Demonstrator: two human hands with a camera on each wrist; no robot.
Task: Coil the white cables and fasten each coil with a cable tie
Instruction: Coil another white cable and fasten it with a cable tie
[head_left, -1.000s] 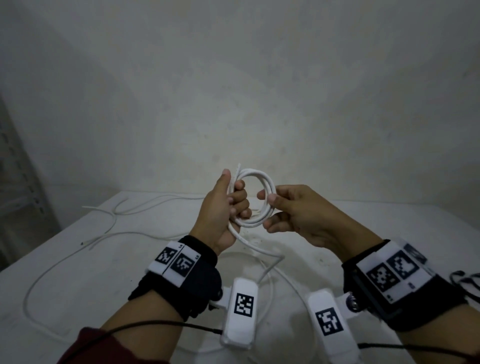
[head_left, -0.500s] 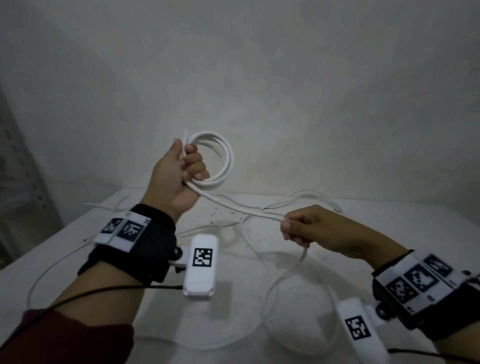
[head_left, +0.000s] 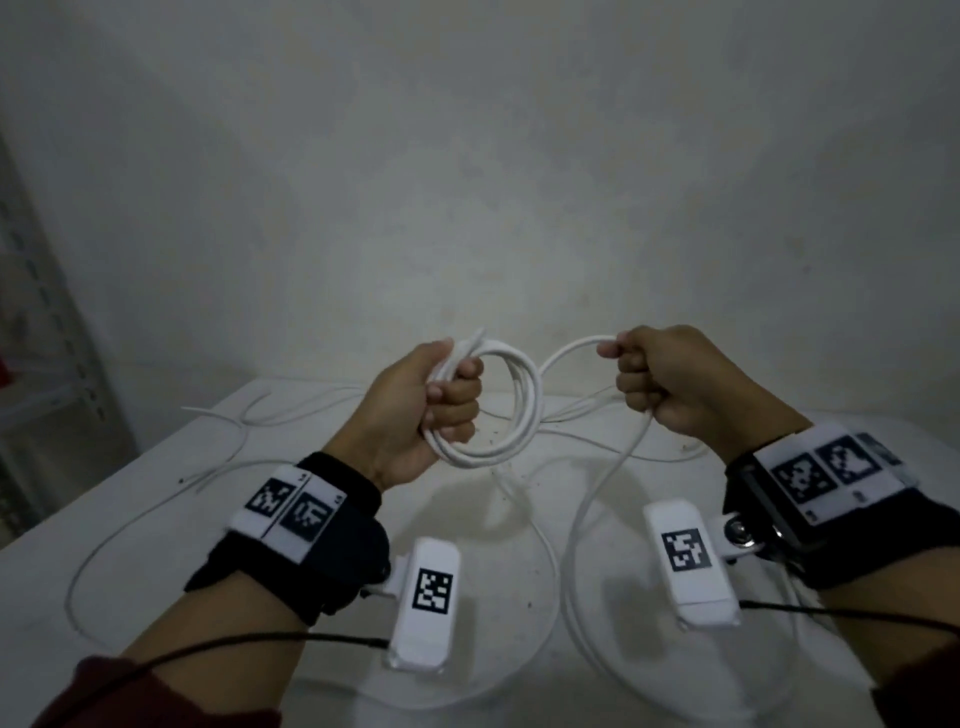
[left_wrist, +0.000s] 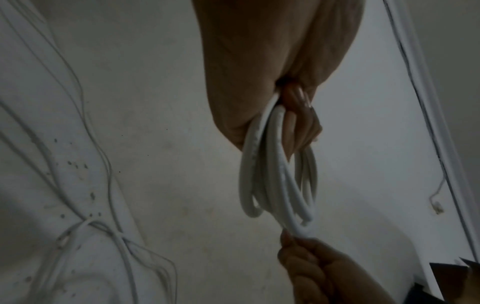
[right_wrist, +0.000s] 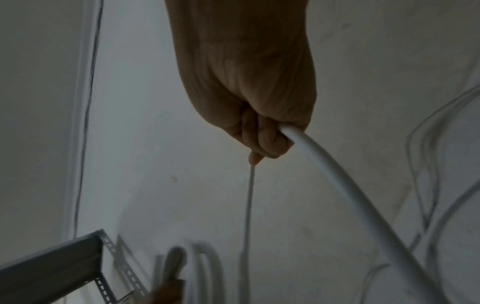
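White cable (head_left: 524, 415) is being coiled above the desk (head_left: 156, 499): a coil of several loops is held upright in the left hand (head_left: 415, 410), grip clamped around the bundled strands. Next length arcs rightward from the coil to the right hand (head_left: 670, 379), grip closed on the strand, at about coil height. Slack hangs down from the right fist to the desk. No cable tie is visible.

White cable coil (head_left: 511, 410), white loose cables (head_left: 130, 525) on a white speckled table (head_left: 156, 467), black wristbands (head_left: 332, 540) carrying black-and-white square-code tags (head_left: 288, 512), white camera pods (head_left: 426, 603) likewise tagged, dark red sleeve (head_left: 156, 696), grey-white wall (head_left: 467, 156).
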